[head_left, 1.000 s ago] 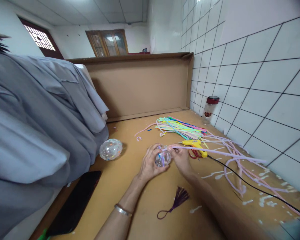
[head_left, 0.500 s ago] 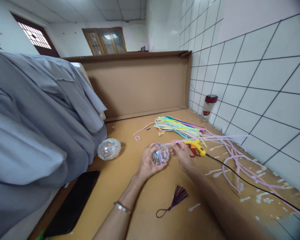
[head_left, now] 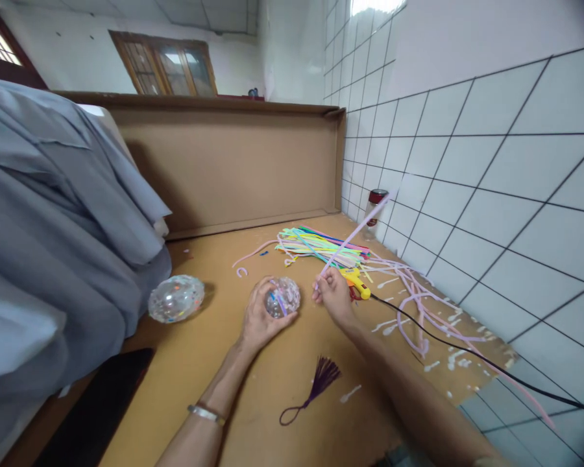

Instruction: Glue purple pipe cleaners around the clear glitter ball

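My left hand (head_left: 259, 314) is wrapped round the left side of a clear, faceted ball (head_left: 290, 293) that has a lilac strip across it. To the right of the ball, my right hand (head_left: 335, 296) pinches a long lilac pipe cleaner (head_left: 355, 232), which slants up and away to the right. A gap lies between that hand and the ball. Just beyond my right hand is a yellow glue gun (head_left: 358, 283) with a black cord, and something red-handled, partly hidden, lies under it. A dark purple tassel (head_left: 323, 379) with a loop lies nearer to me.
A second clear ball (head_left: 176, 298) sits left, beside grey cloth (head_left: 78, 233). Behind my hands lies a bundle of coloured pipe cleaners (head_left: 316, 246). Loose lilac strands (head_left: 413, 305) spread right. A red-lidded jar (head_left: 374, 211) stands by the tiled wall; a cardboard panel (head_left: 243, 168) stands behind.
My right hand has drawn away from the ball, and the pipe cleaner has swung from nearly level to a steep upward slant. My left hand still holds the ball. The view has turned right.
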### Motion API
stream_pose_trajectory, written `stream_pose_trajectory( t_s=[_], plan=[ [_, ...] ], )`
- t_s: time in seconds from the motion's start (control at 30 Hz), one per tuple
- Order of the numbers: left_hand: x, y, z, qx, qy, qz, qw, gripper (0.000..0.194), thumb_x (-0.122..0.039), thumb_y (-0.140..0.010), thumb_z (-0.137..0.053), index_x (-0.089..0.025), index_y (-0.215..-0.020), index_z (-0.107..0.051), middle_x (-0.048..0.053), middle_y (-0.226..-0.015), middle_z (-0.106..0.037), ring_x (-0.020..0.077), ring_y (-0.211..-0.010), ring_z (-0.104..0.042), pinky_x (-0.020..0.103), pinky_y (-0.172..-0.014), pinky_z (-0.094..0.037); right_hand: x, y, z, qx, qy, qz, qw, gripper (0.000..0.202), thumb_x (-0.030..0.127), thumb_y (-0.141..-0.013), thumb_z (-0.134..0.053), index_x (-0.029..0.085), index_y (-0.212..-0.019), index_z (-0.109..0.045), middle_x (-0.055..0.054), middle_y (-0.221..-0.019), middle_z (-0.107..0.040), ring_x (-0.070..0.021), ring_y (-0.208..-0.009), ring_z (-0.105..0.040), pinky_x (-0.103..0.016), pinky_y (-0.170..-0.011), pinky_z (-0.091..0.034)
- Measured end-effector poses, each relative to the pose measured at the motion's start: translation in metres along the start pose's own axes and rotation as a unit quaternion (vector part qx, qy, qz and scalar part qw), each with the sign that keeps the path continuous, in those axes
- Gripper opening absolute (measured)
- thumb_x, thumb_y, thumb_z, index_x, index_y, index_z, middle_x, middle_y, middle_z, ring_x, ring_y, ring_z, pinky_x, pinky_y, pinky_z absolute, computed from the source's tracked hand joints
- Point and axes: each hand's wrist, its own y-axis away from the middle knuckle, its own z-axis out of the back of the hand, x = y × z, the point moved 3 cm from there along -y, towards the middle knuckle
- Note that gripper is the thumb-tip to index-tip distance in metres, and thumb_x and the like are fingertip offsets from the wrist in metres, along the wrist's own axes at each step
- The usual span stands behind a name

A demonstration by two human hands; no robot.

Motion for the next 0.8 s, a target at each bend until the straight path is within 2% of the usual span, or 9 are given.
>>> stream_pose_trajectory(
  t_s=[0.07, 0.1, 0.2, 0.3, 0.43, 0.5, 0.6, 0.73, 0.8],
  plan=[
    [0.0, 0.0, 0.0, 0.0, 0.001, 0.0, 1.0, 0.069, -0.035, -0.063, -0.083, -0.026, -0.119, -0.044, 0.013, -0.131, -0.054, 0.0342, -0.123, -0.055, 0.054, -0.102, -0.049, 0.006, -0.004, 0.023, -0.034, 0.134, 0.022, 0.99, 0.026, 0.046, -0.085, -0.045, 0.022, -0.076, -0.047, 0.004, -0.059, -0.06, -0.0118, -0.046, -0.056, -0.022, -0.046, -0.044],
    [0.0, 0.0, 0.0, 0.0, 0.002, 0.002, 1.0, 0.069, -0.035, -0.063, -0.083, -0.025, -0.119, -0.044, 0.013, -0.132, -0.053, 0.0341, -0.123, -0.055, 0.054, -0.102, -0.049, 0.009, -0.006, 0.038, -0.051, 0.243, 0.021, 0.969, 0.027, 0.045, -0.088, -0.042, 0.022, -0.077, -0.05, 0.003, -0.058, -0.06, -0.0123, -0.048, -0.057, -0.022, -0.05, -0.046],
    [-0.002, -0.001, 0.0, -0.002, 0.009, 0.005, 1.0, 0.067, -0.033, -0.063, -0.082, -0.024, -0.118, -0.046, 0.013, -0.133, -0.053, 0.0346, -0.122, -0.055, 0.054, -0.103, -0.048, 0.019, -0.016, 0.088, -0.089, 0.345, 0.005, 0.934, 0.026, 0.037, -0.087, -0.044, 0.018, -0.079, -0.059, -0.003, -0.067, -0.066, -0.0171, -0.064, -0.063, -0.026, -0.061, -0.047],
    [-0.004, -0.001, 0.001, -0.011, 0.011, 0.003, 1.0, 0.066, -0.033, -0.062, -0.082, -0.023, -0.118, -0.048, 0.012, -0.133, -0.054, 0.0346, -0.121, -0.056, 0.053, -0.102, -0.048, 0.027, -0.021, 0.137, -0.126, 0.451, -0.042, 0.882, 0.03, 0.032, -0.09, -0.042, 0.014, -0.09, -0.067, -0.012, -0.082, -0.071, -0.0228, -0.077, -0.066, -0.031, -0.068, -0.046],
    [-0.007, 0.0, 0.002, -0.003, -0.021, -0.008, 1.0, 0.064, -0.034, -0.064, -0.081, -0.023, -0.118, -0.048, 0.012, -0.132, -0.056, 0.0328, -0.121, -0.057, 0.05, -0.1, -0.05, 0.026, -0.013, 0.178, -0.125, 0.571, -0.119, 0.802, 0.031, 0.023, -0.09, -0.043, 0.012, -0.093, -0.072, -0.02, -0.088, -0.072, -0.0296, -0.086, -0.068, -0.036, -0.072, -0.045],
    [-0.008, 0.0, 0.002, 0.003, -0.036, -0.015, 0.999, 0.066, -0.034, -0.064, -0.081, -0.022, -0.118, -0.047, 0.013, -0.131, -0.055, 0.0328, -0.121, -0.056, 0.05, -0.1, -0.05, 0.023, -0.006, 0.183, -0.107, 0.617, -0.132, 0.768, 0.027, 0.015, -0.086, -0.047, 0.008, -0.097, -0.072, -0.024, -0.094, -0.071, -0.0323, -0.09, -0.068, -0.038, -0.075, -0.045],
    [-0.007, 0.0, 0.002, 0.006, -0.04, -0.026, 0.999, 0.067, -0.033, -0.064, -0.081, -0.022, -0.119, -0.046, 0.014, -0.131, -0.055, 0.0338, -0.12, -0.057, 0.052, -0.099, -0.05, 0.024, 0.002, 0.172, -0.081, 0.664, -0.105, 0.736, 0.032, 0.008, -0.084, -0.047, 0.004, -0.108, -0.068, -0.027, -0.111, -0.066, -0.0348, -0.107, -0.063, -0.042, -0.087, -0.043],
    [-0.008, 0.0, 0.002, 0.007, -0.038, -0.02, 0.999, 0.067, -0.033, -0.063, -0.081, -0.023, -0.12, -0.046, 0.013, -0.13, -0.056, 0.0338, -0.12, -0.057, 0.052, -0.099, -0.05, 0.034, -0.006, 0.131, -0.011, 0.692, -0.023, 0.722, 0.033, 0.013, -0.09, -0.043, 0.009, -0.111, -0.067, -0.02, -0.115, -0.066, -0.0306, -0.111, -0.06, -0.038, -0.091, -0.04],
    [-0.008, -0.001, 0.002, 0.008, -0.036, -0.014, 0.999, 0.067, -0.035, -0.063, -0.081, -0.024, -0.119, -0.046, 0.012, -0.13, -0.056, 0.0328, -0.12, -0.057, 0.052, -0.099, -0.05, 0.039, -0.016, 0.107, 0.029, 0.678, 0.014, 0.734, 0.034, 0.017, -0.093, -0.04, 0.012, -0.11, -0.069, -0.017, -0.113, -0.068, -0.028, -0.107, -0.061, -0.034, -0.088, -0.04]
  ],
)
